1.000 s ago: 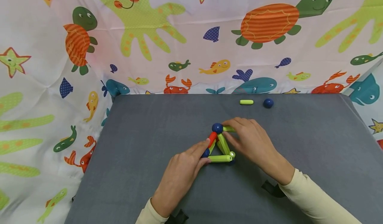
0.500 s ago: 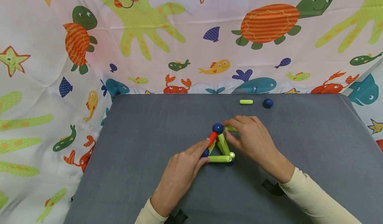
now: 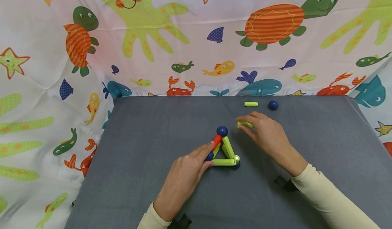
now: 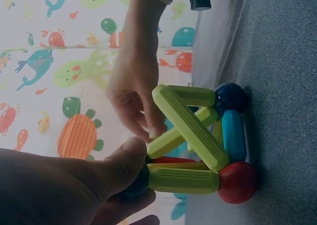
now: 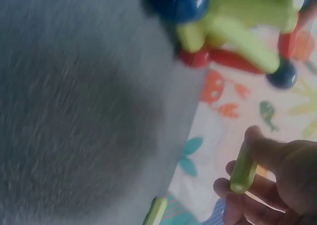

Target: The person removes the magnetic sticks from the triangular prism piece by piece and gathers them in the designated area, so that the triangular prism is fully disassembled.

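A frame of magnetic rods and balls stands on the grey table, with green and red rods joined by blue balls. In the left wrist view it also has a light-blue rod and a red ball at the bottom. My left hand grips one upper corner, thumb and fingers about a blue ball. To the right of the frame, apart from it, my right hand pinches a short green magnetic rod in the air. The top blue ball has no hand on it.
Near the table's far edge lie a loose green rod and a loose blue ball. Behind the grey table hangs a cloth printed with sea animals. Dark straps circle both wrists.
My right hand has drawn the green rod away from the top blue ball, to the right and slightly farther back. My left hand and the frame have stayed in place.
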Demonstrator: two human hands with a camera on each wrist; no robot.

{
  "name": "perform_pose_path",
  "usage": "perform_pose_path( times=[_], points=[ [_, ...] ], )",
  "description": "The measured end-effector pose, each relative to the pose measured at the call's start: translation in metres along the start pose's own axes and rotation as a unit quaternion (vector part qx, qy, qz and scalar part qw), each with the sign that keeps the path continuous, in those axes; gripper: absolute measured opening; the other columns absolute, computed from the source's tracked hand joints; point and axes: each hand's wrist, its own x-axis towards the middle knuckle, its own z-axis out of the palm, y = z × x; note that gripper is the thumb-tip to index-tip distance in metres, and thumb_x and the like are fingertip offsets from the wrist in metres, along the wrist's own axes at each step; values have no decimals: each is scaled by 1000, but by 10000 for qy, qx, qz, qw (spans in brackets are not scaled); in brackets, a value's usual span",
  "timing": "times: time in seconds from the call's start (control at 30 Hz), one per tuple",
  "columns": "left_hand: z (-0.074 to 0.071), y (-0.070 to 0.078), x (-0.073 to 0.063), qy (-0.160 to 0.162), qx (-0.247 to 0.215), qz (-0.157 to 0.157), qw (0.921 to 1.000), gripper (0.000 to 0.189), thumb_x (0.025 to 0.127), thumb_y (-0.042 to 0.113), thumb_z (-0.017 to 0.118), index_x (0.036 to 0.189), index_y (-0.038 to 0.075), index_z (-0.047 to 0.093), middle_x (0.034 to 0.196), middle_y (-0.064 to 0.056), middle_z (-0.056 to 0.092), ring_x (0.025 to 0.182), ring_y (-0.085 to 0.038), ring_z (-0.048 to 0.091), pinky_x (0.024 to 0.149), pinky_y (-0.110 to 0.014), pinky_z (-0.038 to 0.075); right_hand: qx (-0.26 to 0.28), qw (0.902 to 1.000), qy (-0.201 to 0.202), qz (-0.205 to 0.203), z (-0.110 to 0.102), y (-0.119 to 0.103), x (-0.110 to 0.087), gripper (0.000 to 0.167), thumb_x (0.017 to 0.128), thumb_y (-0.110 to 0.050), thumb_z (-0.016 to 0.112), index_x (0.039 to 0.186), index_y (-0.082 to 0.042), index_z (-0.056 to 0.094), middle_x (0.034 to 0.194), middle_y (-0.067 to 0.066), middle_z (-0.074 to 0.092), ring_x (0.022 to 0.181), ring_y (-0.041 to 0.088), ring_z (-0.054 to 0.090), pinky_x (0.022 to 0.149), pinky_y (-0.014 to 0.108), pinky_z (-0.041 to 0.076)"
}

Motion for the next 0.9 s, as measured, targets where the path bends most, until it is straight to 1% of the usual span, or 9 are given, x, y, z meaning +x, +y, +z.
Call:
perform_pose_path(
  times=[0.07, 0.17, 0.27, 0.47, 0.7, 0.9],
  points=[
    [0, 0, 0, 9, -2, 4, 10000, 62, 98, 32, 76, 154, 17, 57, 142, -4, 68, 113, -18, 74, 89, -38, 63, 52, 9999, -15, 103, 0, 8, 2, 30, 94, -17, 83, 124, -12, 78, 107, 6, 75, 83, 21, 70, 69, 44, 61],
    [0, 0, -1, 41, 9, 28, 10000, 61, 98, 32, 76, 154, 17, 57, 142, -4, 68, 112, -18, 74, 88, -37, 63, 129, 9996, -20, 237, 2, 20, 5, 32, 96, -8, 79, 127, -4, 74, 112, 13, 74, 94, 28, 71, 79, 51, 61],
    [0, -1, -1, 69, 31, 51, 10000, 61, 98, 31, 75, 154, 16, 57, 142, -3, 68, 112, -17, 74, 87, -36, 63, 144, 9994, 8, 313, 4, 32, 8, 30, 97, -3, 76, 127, 1, 72, 115, 17, 72, 101, 33, 71, 84, 55, 59],
    [0, -1, -2, 93, 63, 64, 9999, 61, 98, 32, 75, 154, 17, 57, 143, -3, 67, 113, -17, 74, 88, -36, 63, -116, 9992, 57, 366, 14, 56, 16, 24, 96, -3, 78, 120, -1, 75, 113, 14, 71, 95, 33, 71, 76, 55, 59],
    [1, -2, -2, 80, 2, 81, 9999, 61, 99, 32, 74, 155, 18, 56, 144, -2, 67, 114, -17, 74, 88, -37, 63, -444, 9987, -67, 250, 25, 75, 28, 21, 95, -3, 79, 116, 0, 78, 108, 15, 70, 97, 36, 66, 79, 55, 57],
    [0, -2, -3, 64, -8, 66, 10000, 62, 98, 31, 75, 155, 18, 56, 144, -2, 67, 114, -17, 74, 88, -37, 63, -628, 9976, -230, 166, 34, 85, 35, 18, 93, 0, 79, 111, 3, 78, 104, 18, 70, 95, 39, 66, 79, 57, 57]
  ],
)
